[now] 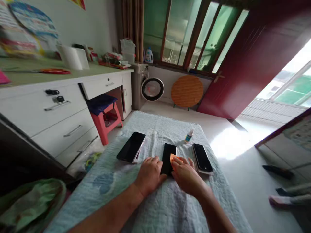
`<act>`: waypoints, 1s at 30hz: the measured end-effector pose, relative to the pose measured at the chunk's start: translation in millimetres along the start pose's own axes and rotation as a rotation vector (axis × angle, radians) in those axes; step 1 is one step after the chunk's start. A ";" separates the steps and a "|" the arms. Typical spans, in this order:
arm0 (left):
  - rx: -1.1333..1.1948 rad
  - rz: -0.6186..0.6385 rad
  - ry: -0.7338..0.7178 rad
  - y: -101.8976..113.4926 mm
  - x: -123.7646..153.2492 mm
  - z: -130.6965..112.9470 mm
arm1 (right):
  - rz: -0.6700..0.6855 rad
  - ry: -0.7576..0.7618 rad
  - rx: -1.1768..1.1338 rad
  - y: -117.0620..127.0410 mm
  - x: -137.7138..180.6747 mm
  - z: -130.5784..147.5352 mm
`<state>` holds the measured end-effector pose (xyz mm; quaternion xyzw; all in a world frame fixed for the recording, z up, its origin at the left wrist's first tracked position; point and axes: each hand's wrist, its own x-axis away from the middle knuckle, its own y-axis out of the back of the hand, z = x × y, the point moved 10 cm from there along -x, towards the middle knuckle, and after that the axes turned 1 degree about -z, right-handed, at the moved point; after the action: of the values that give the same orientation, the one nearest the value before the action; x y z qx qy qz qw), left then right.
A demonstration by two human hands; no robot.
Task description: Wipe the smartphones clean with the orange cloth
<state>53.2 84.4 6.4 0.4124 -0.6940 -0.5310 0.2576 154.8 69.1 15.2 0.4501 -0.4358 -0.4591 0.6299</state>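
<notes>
Lying on the pale blue blanket (155,127), the middle phone (167,159) is touched along its left edge by the left hand (150,172), fingers loosely bent; whether it is gripped cannot be told. An orange cloth (173,157) is held bunched beneath the curled fingers of the right hand (184,174), partly hidden by them; the phone's lower right is covered too.

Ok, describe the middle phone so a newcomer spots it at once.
Find the wide pale blue cover. On it, between the larger tablet-like device and the rightmost phone, lies the middle phone, with the left hand at its edge. Of the three, only it has the orange cloth against it.
</notes>
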 end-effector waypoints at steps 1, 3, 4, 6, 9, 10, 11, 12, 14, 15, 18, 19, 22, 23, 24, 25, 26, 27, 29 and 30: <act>-0.002 -0.001 0.001 0.9 -0.8 -0.3 | -0.002 0.008 -0.005 -1.8 3.7 0.7; -0.005 -0.003 0.002 2.4 -2.0 -0.8 | -0.009 0.012 -0.012 -4.8 9.6 1.1; -0.006 -0.004 0.002 2.8 -2.3 -0.9 | -0.014 0.007 -0.014 -6.0 11.2 0.9; -0.008 -0.008 0.003 2.9 -2.2 -0.9 | -0.025 -0.020 -0.013 -7.5 11.3 -0.9; -0.008 -0.016 0.001 2.2 -1.3 -0.5 | -0.053 -0.067 -0.006 -8.8 4.8 -4.5; -0.008 -0.023 -0.001 2.3 -1.2 -0.5 | -0.067 -0.086 -0.002 -9.0 1.6 -6.6; -0.007 -0.028 -0.004 2.3 -1.1 -0.6 | -0.082 -0.107 0.005 -9.4 -1.9 -9.2; -0.008 -0.032 -0.006 2.5 -1.1 -0.8 | -0.097 -0.127 0.011 -10.0 -5.4 -12.2; -0.010 -0.037 -0.012 2.8 -1.2 -1.5 | -0.128 -0.161 0.018 -12.0 -12.5 -18.5; -0.012 -0.037 -0.015 2.8 -1.3 -1.9 | -0.144 -0.171 0.020 -13.1 -15.9 -21.5; -0.020 -0.034 -0.019 2.1 -1.5 -2.6 | -0.188 -0.197 0.024 -16.3 -24.2 -30.4; -0.021 -0.034 -0.021 1.8 -1.5 -2.7 | -0.199 -0.204 0.022 -17.0 -26.0 -33.0; -0.018 -0.034 -0.023 0.8 -1.4 -2.3 | -0.218 -0.198 0.012 -17.4 -28.5 -35.1; -0.016 -0.033 -0.022 0.6 -1.3 -2.0 | -0.219 -0.184 0.007 -17.0 -28.4 -33.4; -0.014 -0.031 -0.021 0.5 -1.3 -1.7 | -0.218 -0.167 0.000 -16.3 -28.0 -30.7; -0.011 -0.028 -0.018 0.4 -1.3 -1.4 | -0.215 -0.147 -0.010 -15.5 -27.2 -27.1; -0.009 -0.025 -0.016 0.6 -1.4 -1.1 | -0.211 -0.126 -0.022 -14.8 -26.1 -22.8; -0.006 -0.022 -0.013 0.8 -1.6 -0.9 | -0.205 -0.104 -0.035 -14.2 -24.9 -18.0; 0.000 -0.019 -0.009 1.5 -2.0 -0.6 | -0.187 -0.053 -0.068 -13.7 -22.3 -7.2; 0.004 -0.018 -0.005 1.9 -2.4 -0.1 | -0.172 -0.027 -0.086 -14.0 -20.8 -1.9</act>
<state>54.0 86.5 8.4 0.4179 -0.6919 -0.5330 0.2500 149.8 87.2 -1.6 0.4523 -0.3839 -0.5359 0.6007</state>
